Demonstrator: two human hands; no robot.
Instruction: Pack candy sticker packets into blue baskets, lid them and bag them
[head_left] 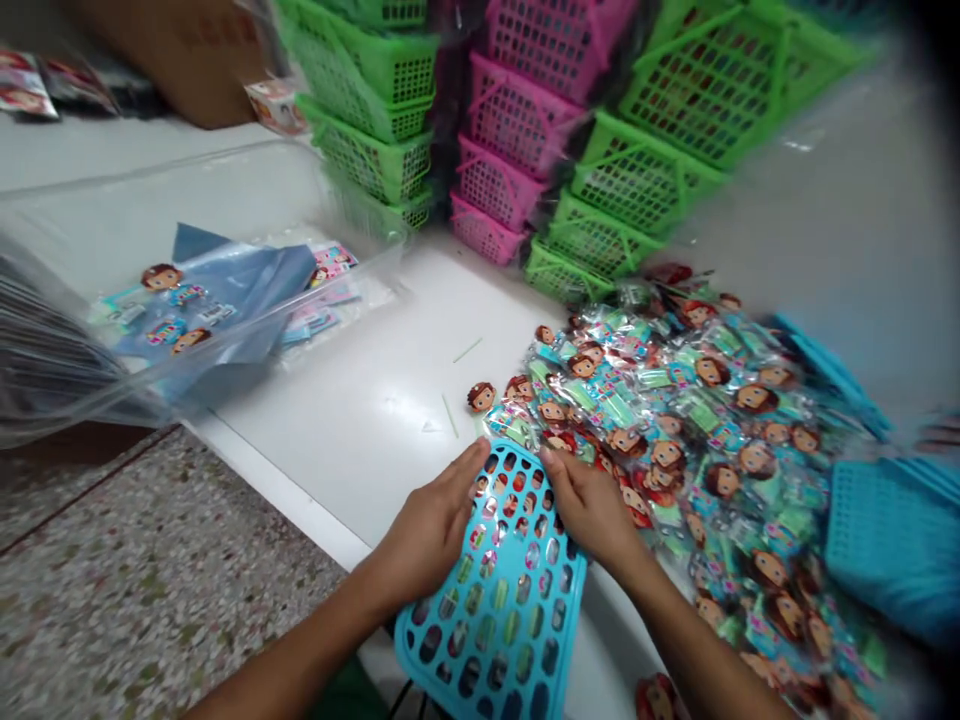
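we have both hands on the blue panel [491, 612], the left hand [435, 525] clamped along its left edge and the right hand [589, 500] on its right, thumb on top, both near the far end; what the fingers do underneath we cannot see. the panel lies tilted in front of us, and its near end seems to hang past the edge of the table [352, 430]. as we judge it, that is the chief risk: with our grip all at the far end, the near end could dip, and whatever shows through the holes could slide our way and drop to the floor [187, 580]. squeezing hard on both edges might bow the thin plastic or crack it between the holes. the pile [675, 430] sits right against the far end and close to our right hand, so a careless sweep of the wrist could spread it or push a packet under the rim. one head [481, 397] is just beyond the panel, easily nudged. farther off, the pink stack [499, 175] and the green stack [615, 190] stand tall behind the pile; a hard shove through it could jolt them, and they might topple.
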